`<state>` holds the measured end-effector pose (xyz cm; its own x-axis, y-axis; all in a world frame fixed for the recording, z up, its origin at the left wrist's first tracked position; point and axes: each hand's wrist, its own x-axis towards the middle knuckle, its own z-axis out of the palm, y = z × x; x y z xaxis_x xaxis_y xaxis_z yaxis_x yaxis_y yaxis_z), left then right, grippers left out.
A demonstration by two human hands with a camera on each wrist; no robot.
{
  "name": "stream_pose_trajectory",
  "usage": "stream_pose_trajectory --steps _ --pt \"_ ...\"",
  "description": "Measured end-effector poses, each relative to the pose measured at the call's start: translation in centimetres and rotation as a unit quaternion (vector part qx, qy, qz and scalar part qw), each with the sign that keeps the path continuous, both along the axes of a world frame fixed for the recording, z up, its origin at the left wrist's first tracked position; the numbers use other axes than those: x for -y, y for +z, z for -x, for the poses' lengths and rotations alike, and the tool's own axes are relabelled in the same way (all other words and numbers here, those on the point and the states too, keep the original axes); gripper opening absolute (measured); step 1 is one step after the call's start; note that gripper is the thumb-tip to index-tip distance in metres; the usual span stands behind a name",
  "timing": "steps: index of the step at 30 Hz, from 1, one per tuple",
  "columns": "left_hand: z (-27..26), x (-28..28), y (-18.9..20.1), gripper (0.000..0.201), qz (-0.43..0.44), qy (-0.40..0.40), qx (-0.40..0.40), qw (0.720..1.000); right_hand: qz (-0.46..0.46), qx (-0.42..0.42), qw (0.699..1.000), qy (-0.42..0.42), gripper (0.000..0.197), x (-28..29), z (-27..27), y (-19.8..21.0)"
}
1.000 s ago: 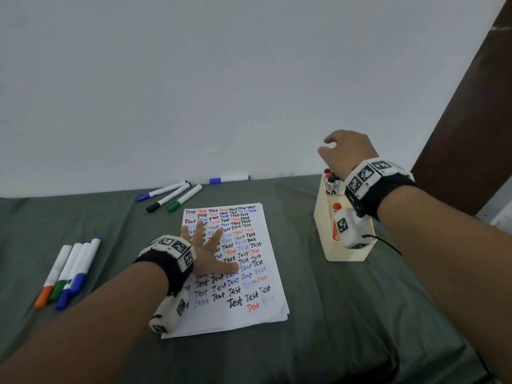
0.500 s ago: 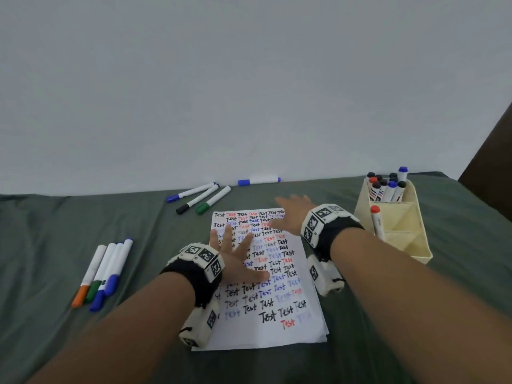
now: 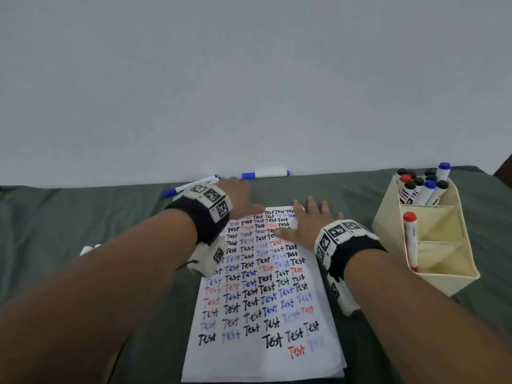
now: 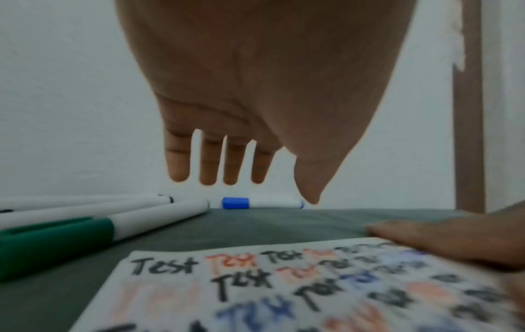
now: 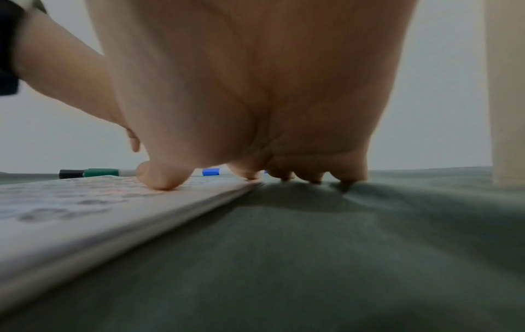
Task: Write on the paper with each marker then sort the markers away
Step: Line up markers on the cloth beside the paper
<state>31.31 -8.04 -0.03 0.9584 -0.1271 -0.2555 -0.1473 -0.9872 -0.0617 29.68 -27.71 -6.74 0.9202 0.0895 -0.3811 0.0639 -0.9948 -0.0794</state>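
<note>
Lying at the top centre of the head view, hard against the wall, the blue-capped marker [image 3: 265, 173] has its long axis running left to right across the frame, cap end to the left. Three more markers fan out on the green cloth at its left, the green marker [image 4: 56, 238] nearest the paper [image 3: 263, 300]. The left hand [image 3: 241, 198] hovers just short of them, fingers [image 4: 210, 170] straight, slightly parted and pointing down toward the cloth, holding nothing; in the left wrist view the blue-capped marker sits directly beyond its fingertips. That makes it the nearer hand, I'd judge, and a grasp would come across the barrel. The right hand [image 3: 310, 225] lies flat, fingers spread, thumb pressing the paper's upper right corner. The cream organizer [image 3: 443, 281] stands at right, already holding many markers.
</note>
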Motion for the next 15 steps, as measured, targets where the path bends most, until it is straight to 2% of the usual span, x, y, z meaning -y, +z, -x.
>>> stream_pose_trajectory --steps 2,6,10,15 --pt "-2.4 -0.4 -0.4 0.061 0.017 0.005 0.040 0.999 -0.003 -0.005 1.000 -0.003 0.107 -0.1 0.1 0.2" --pt "-6.4 -1.2 -1.9 0.047 0.006 0.011 0.060 0.998 -0.013 -0.014 1.000 -0.007 0.104 -0.2 0.4 0.7" --pt "-8.9 -1.5 -3.0 0.043 -0.014 -0.021 0.050 0.998 -0.024 -0.015 1.000 -0.012 0.103 -0.2 0.6 1.3" --pt "-10.1 -0.7 -3.5 0.033 -0.056 -0.040 0.100 0.993 -0.042 -0.004 0.999 -0.011 0.101 -0.1 0.9 2.0"
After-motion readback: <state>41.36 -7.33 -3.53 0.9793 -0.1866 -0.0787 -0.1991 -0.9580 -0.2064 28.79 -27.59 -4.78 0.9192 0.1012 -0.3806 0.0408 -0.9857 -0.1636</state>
